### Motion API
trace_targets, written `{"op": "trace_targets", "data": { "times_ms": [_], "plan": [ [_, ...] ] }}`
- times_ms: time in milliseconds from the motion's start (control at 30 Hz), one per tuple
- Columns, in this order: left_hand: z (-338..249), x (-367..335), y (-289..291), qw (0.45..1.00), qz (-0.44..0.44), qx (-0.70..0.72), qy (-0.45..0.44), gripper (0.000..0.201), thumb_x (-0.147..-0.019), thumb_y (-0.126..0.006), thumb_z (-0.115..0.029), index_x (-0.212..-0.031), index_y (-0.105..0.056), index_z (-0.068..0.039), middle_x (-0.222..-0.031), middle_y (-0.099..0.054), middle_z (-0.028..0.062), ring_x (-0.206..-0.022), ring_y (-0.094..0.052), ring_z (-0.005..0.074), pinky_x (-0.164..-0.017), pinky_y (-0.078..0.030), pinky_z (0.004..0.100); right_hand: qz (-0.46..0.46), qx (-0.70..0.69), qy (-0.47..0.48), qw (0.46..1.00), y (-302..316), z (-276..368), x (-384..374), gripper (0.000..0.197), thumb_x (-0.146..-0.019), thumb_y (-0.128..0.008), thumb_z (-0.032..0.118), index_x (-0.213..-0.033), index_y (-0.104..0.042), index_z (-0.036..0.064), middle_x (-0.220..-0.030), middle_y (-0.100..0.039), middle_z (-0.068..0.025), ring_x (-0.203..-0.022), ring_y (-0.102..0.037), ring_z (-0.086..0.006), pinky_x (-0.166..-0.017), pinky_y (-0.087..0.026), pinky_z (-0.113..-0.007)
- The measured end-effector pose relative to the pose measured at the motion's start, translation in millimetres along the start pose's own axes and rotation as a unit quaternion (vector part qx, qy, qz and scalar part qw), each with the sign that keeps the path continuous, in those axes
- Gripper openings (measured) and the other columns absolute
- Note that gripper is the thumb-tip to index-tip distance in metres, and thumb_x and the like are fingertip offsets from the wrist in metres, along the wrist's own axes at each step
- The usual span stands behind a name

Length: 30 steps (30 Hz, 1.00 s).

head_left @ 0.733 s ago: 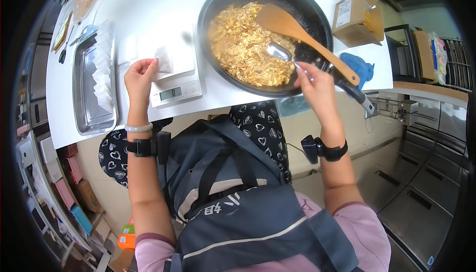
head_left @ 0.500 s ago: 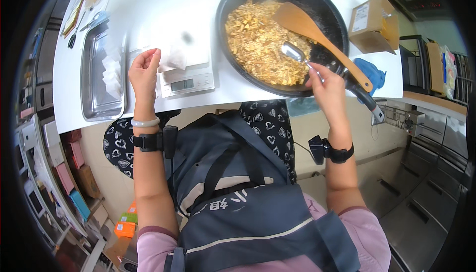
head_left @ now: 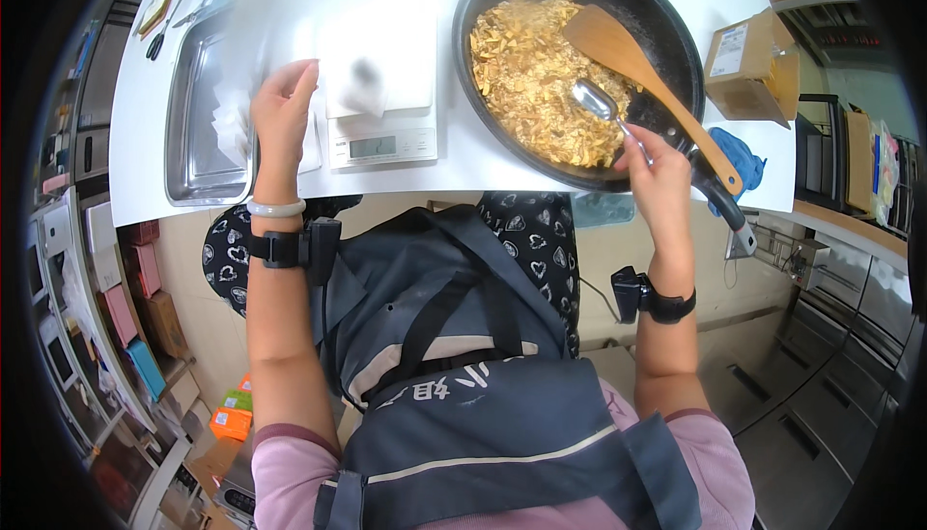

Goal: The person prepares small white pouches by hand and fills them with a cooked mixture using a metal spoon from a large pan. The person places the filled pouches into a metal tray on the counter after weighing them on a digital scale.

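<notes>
My right hand (head_left: 659, 165) grips the handle of a metal spoon (head_left: 595, 99). Its bowl sits over the yellow-brown chopped mixture (head_left: 531, 71) in a large black frying pan (head_left: 690, 57). A wooden spatula (head_left: 613, 42) leans across that pan, over its handle. On the left, my left hand (head_left: 283, 110) is closed in a pinch beside a white kitchen scale (head_left: 410, 144); anything between the fingertips is hidden. A small pale pouch (head_left: 369, 103) lies on the scale, with a blurred dark patch over it.
Left of my left hand is a metal tray (head_left: 182, 178) holding white pouches (head_left: 229, 129). Scissors (head_left: 154, 45) lie beyond it. Right of the pan stand an open cardboard box (head_left: 745, 62) and a blue cloth (head_left: 736, 165). The white table's (head_left: 483, 181) front edge is near my body.
The view has shifted, so pan and scale appear further right. My left hand is farther from the pouch, which now lies more fully on the scale. The spoon stays over the mixture.
</notes>
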<state>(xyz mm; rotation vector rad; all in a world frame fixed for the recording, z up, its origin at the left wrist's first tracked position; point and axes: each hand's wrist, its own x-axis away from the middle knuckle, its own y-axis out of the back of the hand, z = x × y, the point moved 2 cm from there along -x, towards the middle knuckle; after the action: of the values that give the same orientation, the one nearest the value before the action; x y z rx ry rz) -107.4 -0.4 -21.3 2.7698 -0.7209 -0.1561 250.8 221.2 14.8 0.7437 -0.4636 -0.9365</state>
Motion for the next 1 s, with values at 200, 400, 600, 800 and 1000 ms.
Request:
{"op": "trace_targets", "data": {
  "times_ms": [200,400,600,800,1000],
  "plan": [
    [4.2,-16.8,-3.4,0.996,0.047,-0.071,-0.040,0.025,-0.087,-0.062,-0.017,-0.106,-0.063,0.000,-0.096,-0.064,0.0039,-0.086,-0.057,0.0091,-0.077,-0.044,0.0205,0.017,0.012,-0.045,0.999,-0.7,-0.5,-4.9,0.022,-0.088,-0.056,0.020,-0.099,-0.066,0.0037,-0.066,-0.066,-0.0107,-0.062,-0.065,-0.0208,-0.060,-0.049,-0.031],
    [14.9,-25.6,-16.0,0.985,0.091,-0.143,-0.035,0.031,-0.089,-0.053,-0.022,-0.114,-0.062,-0.005,-0.105,-0.064,0.0108,-0.092,-0.059,0.0182,-0.080,-0.045,0.0290,-0.020,0.057,-0.015,0.998,-13.0,-0.7,-17.0,0.024,-0.088,-0.053,0.021,-0.100,-0.064,0.0023,-0.088,-0.065,-0.0210,-0.082,-0.063,-0.0355,-0.072,-0.049,-0.040],
    [48.7,-37.1,-34.1,0.976,0.097,-0.193,0.021,0.030,-0.085,-0.063,-0.021,-0.104,-0.064,0.002,-0.092,-0.064,0.0093,-0.081,-0.057,0.0117,-0.071,-0.046,0.0233,0.029,0.119,-0.020,0.992,-19.0,-3.0,-19.6,0.028,-0.087,-0.052,0.019,-0.107,-0.064,0.0043,-0.094,-0.065,-0.0205,-0.088,-0.063,-0.0351,-0.077,-0.048,-0.041],
    [18.5,-18.9,-31.9,0.985,0.102,-0.130,0.039,0.023,-0.083,-0.066,-0.017,-0.097,-0.064,0.002,-0.082,-0.063,0.0031,-0.074,-0.056,0.0090,-0.069,-0.045,0.0216,-0.008,0.128,0.034,0.991,-16.3,1.5,-17.2,0.023,-0.084,-0.054,0.012,-0.103,-0.065,0.0023,-0.091,-0.064,-0.0214,-0.085,-0.062,-0.0359,-0.074,-0.049,-0.041],
    [-3.8,2.7,-28.4,0.978,0.138,0.159,-0.007,0.013,-0.091,-0.056,-0.013,-0.100,-0.056,-0.003,-0.091,-0.060,-0.0005,-0.086,-0.055,0.0068,-0.076,-0.043,0.0196,-0.060,0.082,0.134,0.986,-18.5,18.0,-20.0,0.019,-0.084,-0.056,0.008,-0.098,-0.065,0.0012,-0.088,-0.064,-0.0192,-0.080,-0.062,-0.0359,-0.073,-0.049,-0.041]
  ]
}}
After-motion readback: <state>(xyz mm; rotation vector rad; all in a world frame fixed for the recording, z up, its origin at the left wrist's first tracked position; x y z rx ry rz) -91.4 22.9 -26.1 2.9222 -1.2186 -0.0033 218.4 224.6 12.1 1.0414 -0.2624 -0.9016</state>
